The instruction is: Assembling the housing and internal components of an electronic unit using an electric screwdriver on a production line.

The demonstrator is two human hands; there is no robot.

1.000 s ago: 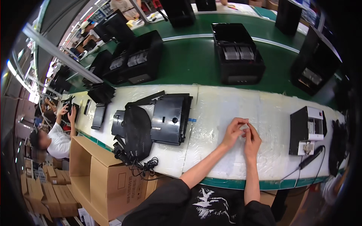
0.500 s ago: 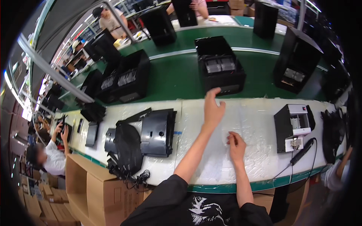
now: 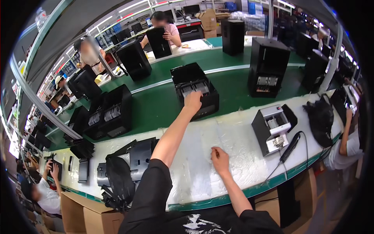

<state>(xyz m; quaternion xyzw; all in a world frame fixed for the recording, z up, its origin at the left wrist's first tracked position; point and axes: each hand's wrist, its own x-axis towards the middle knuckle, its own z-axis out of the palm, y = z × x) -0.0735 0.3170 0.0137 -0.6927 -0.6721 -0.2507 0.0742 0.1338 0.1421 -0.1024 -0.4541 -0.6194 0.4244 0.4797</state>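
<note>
Closest in, the right hand rests on the white surface, which has a clear plastic sheet on it. Its fingers are bent down and touch the sheet. The hand's grip is loose and holds nothing that can be seen.

Just left of it, the left arm in a black sleeve goes up and away across the surface. The left hand is at the far end of that arm. It sits on the front top edge of an open black machine. That machine stands on the green belt, just past the far edge of the white surface. The fingers curl over the edge, but it is hard to tell if the grip is tight or just resting there.

On the left part of the white surface lies a black part with a dark bag-like thing on it. On the right part stands a small grey and black box machine, and a black tool with a cord lies beside it.

Farther off, more black machines stand on the green belt, like a tall black box. At the far side, a person in a pink top works at another black box.
</note>
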